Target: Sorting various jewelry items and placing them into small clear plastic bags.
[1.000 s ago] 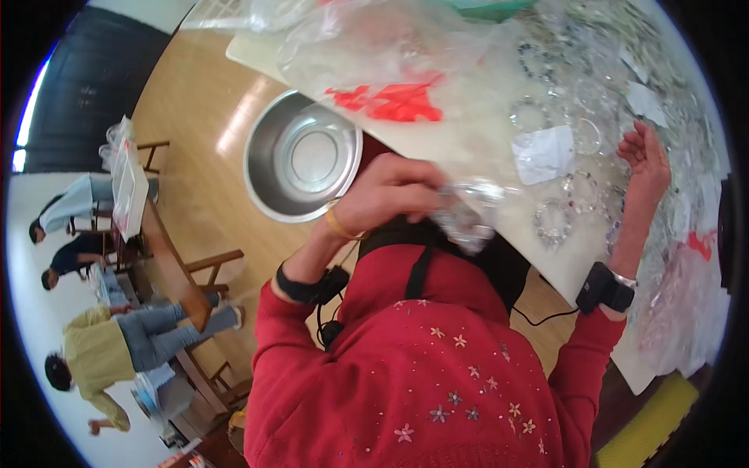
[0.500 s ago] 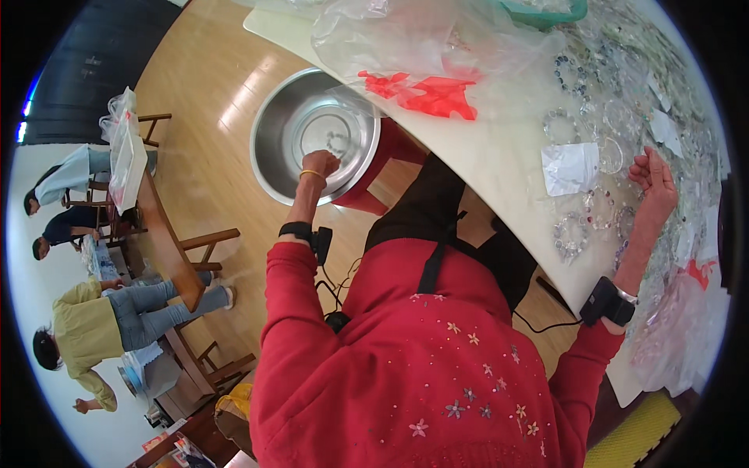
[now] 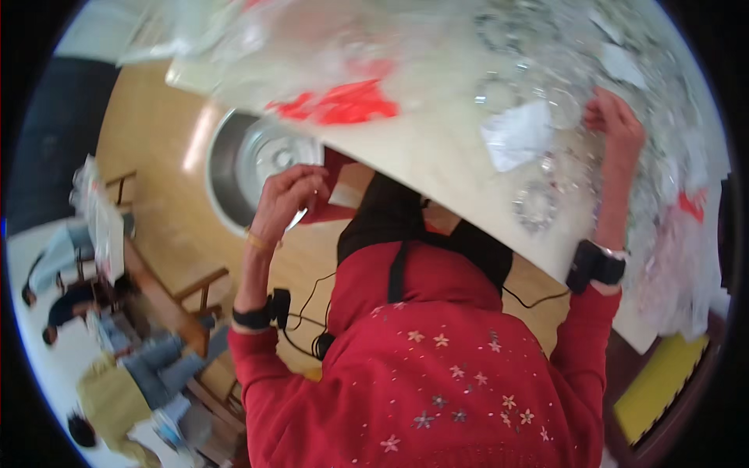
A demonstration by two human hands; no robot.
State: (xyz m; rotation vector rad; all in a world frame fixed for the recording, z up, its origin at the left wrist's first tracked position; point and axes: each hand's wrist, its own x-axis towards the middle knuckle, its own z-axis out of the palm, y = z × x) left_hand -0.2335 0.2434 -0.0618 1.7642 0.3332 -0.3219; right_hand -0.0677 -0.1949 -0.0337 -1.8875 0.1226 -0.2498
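Observation:
My left hand (image 3: 290,196) is raised over the near rim of a round steel basin (image 3: 228,175), its fingers stretched and partly spread, with nothing visible in them. Inside the basin a pale ring-shaped thing (image 3: 285,158) shows, too blurred to name. Over the white table (image 3: 437,156), my right hand (image 3: 620,125) has its fingers bent together; whatever they may hold is hidden. Next to its fingertips lies a clear bracelet (image 3: 563,109). A crumpled white paper packet (image 3: 516,136) and a beaded bracelet (image 3: 534,207) lie nearby on the table.
Many bagged bracelets (image 3: 671,140) heap along the table's right side. Clear plastic bags and a red bag piece (image 3: 343,103) cover its far left. The basin rests on a red stool (image 3: 334,175). Cables hang by my waist. People (image 3: 117,398) and a wooden table (image 3: 168,292) are at left.
My left hand has come up out of the basin toward me, its closed fingers now stretched out. My right hand has turned slightly, fingers drawn together near the bracelet. The whole view has shifted.

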